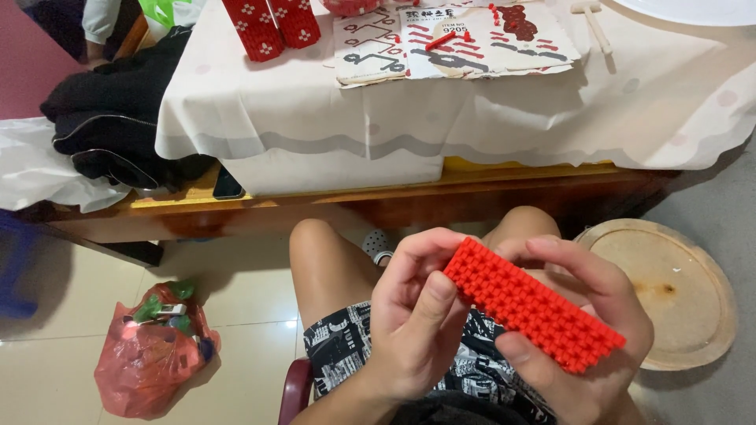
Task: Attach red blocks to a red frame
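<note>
A flat red slab of small studded building bricks [532,303] is held over my lap, tilted from upper left down to lower right. My left hand [413,315] grips its upper left end, thumb pressed on the edge. My right hand [587,330] cradles the slab from below and behind, with the thumb on its lower edge and fingers curled over the top. On the table lie an open instruction sheet [453,39] with a few loose red pieces [441,39] on it, and two red patterned brick assemblies [272,24] at the top.
A low wooden table [409,201] with a white cloth [504,110] stands ahead. A black jacket [118,110] lies at its left end. A red plastic bag [150,350] sits on the tiled floor at left. A round wooden board [669,291] lies at right.
</note>
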